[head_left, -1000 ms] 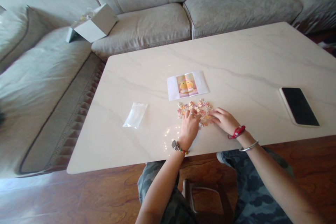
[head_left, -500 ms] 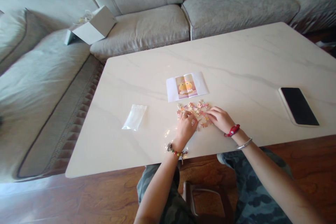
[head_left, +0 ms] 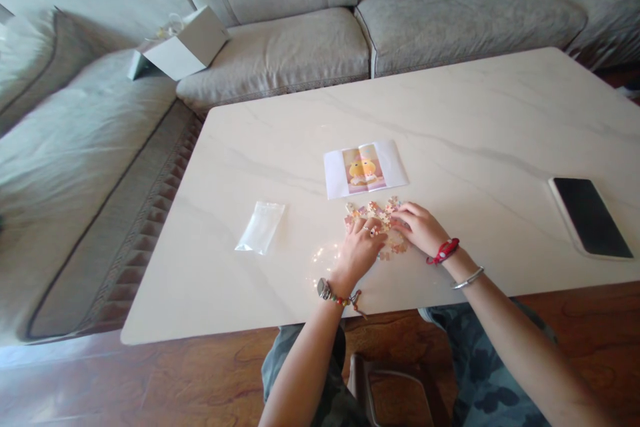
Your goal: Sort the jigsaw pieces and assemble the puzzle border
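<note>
A small heap of pastel jigsaw pieces [head_left: 376,211] lies on the white marble table [head_left: 450,120], near its front edge. My left hand [head_left: 361,247] rests on the heap's left side with its fingers spread flat over the pieces. From the right, my right hand [head_left: 421,227] covers the other side, fingers bent loosely down onto the pieces. I cannot see a piece gripped in either hand. Just behind the heap lies a white sheet with a yellow cartoon picture [head_left: 365,168].
An empty clear plastic bag [head_left: 261,227] lies left of the heap. A black phone [head_left: 591,216] sits near the table's right edge. A grey sofa [head_left: 280,47] wraps round the far and left sides, with a white box [head_left: 185,45] on it.
Both hands have drawn closer together over the pieces, bunching the heap into a smaller spread. The camera has shifted slightly, so the phone sits further right.
</note>
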Demonstrator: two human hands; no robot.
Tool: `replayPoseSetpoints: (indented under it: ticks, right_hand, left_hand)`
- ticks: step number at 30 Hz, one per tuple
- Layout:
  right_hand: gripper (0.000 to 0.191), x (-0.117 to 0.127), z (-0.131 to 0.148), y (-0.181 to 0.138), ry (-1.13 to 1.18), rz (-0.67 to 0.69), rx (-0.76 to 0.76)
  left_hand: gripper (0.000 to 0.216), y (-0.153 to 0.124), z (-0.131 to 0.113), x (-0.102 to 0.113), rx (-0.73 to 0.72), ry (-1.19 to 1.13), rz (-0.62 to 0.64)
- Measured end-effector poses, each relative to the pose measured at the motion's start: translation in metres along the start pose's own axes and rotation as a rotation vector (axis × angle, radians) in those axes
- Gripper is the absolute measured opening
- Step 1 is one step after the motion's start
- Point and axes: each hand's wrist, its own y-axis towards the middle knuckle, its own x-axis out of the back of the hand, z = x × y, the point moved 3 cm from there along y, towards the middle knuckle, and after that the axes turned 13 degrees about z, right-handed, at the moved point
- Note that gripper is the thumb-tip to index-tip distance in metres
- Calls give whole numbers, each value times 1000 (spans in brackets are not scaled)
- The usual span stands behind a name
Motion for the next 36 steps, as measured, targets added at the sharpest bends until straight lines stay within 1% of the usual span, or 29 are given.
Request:
replayPoseSetpoints:
  ticks: [4, 6, 8, 10, 13, 17, 19, 23, 26, 29, 32, 36]
  right_hand:
    - [13, -3, -4, 1, -80, 44, 3]
    - [13, -5, -4, 2, -93, 59, 8]
    - [13, -4, -4, 2, -82, 59, 8]
    - [13, -2, -5, 1, -55, 38, -1]
    - [12, 4, -10, -4, -26, 26, -7]
    - [12, 11, -18, -9, -23, 99, 6]
    - [13, 12, -19, -8, -12, 102, 0]
    - [17, 8, -7, 3, 7, 38, -27]
    - [14, -1, 4, 12, -29, 40, -73]
    - [11, -8, 9, 16, -80, 35, -130]
    - [10, -10, 8, 16, -95, 19, -158]
    - [11, -11, 5, 15, -78, 0, -154]
  left_hand:
    - [8, 3, -2, -2, -59, 37, 32]
    - [5, 3, -4, -2, -77, 44, 22]
    - [11, 4, -3, -1, -78, 21, 0]
    - [14, 3, -1, -1, -42, -35, -36]
    - [12, 2, 4, -1, 14, -136, -80]
    - [8, 2, 8, -3, 54, -208, -92]
    - [10, 3, 8, -2, 83, -234, -115]
    - [8, 3, 9, 0, 135, -252, -173]
    - [11, 0, 15, 4, 181, -244, -225]
    - [12, -2, 21, 5, 251, -231, -267]
    - [16, -2, 22, 4, 277, -206, -243]
    - [20, 1, 16, 0, 253, -142, -185]
